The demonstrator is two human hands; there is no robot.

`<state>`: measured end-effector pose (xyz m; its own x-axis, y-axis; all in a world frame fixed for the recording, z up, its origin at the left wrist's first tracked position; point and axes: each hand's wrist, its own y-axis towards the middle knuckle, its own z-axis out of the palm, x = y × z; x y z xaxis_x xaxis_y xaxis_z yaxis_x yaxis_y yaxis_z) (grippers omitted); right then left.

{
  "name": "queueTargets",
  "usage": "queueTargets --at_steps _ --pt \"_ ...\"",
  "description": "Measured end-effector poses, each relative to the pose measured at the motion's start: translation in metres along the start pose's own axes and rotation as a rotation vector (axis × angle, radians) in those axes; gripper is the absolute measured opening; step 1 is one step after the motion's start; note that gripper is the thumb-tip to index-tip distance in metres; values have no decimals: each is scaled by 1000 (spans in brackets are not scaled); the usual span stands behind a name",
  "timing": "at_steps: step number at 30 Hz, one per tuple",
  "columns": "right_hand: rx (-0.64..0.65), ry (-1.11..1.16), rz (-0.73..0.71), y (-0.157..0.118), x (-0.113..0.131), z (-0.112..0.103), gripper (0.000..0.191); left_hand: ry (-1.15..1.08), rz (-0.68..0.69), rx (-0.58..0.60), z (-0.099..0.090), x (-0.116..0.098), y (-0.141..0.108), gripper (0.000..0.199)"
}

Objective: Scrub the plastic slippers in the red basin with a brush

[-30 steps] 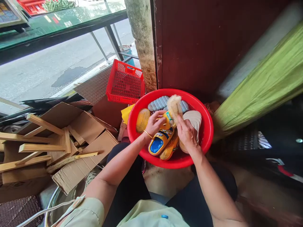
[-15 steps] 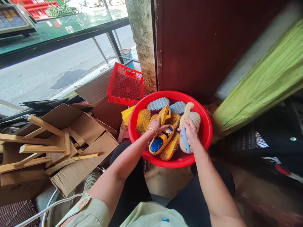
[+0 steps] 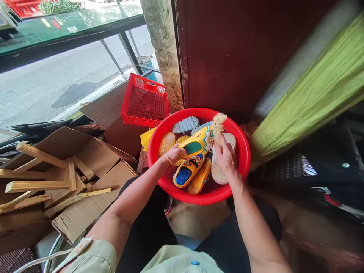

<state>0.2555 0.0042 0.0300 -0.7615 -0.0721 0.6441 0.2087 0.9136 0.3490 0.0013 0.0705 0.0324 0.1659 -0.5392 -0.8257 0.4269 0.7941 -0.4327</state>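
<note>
A red basin (image 3: 199, 198) sits in front of my knees with several slippers in it. My left hand (image 3: 175, 154) grips a yellow slipper (image 3: 200, 139) with a green insole, held above the others. The brush (image 3: 218, 125) is in my right hand (image 3: 225, 155), its pale bristles at the slipper's right end; its handle is hidden by the hand. Under the held slipper lies a yellow one with a blue insole (image 3: 183, 176), beside another yellow slipper (image 3: 200, 177). Light blue slippers (image 3: 185, 124) rest at the back, and white ones (image 3: 220, 170) at the right.
A red plastic crate (image 3: 146, 101) stands behind the basin to the left. Cardboard (image 3: 96, 197) and wooden frames (image 3: 42, 185) fill the left side. Behind are a dark red panel (image 3: 222, 57) and a worn pillar (image 3: 165, 49). Green sheeting (image 3: 313, 87) hangs at the right.
My left hand has lifted and turned a yellow slipper to the right, off the blue-insoled one. The brush in my right hand has moved from over the white slippers to the raised slipper's end.
</note>
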Motion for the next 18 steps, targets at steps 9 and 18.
queueTargets --at_steps 9,18 --pt "144 -51 -2 -27 -13 4 49 -78 79 -60 -23 -14 -5 47" --pt "66 -60 -112 -13 4 -10 50 -34 -35 45 -21 -2 -8 59"
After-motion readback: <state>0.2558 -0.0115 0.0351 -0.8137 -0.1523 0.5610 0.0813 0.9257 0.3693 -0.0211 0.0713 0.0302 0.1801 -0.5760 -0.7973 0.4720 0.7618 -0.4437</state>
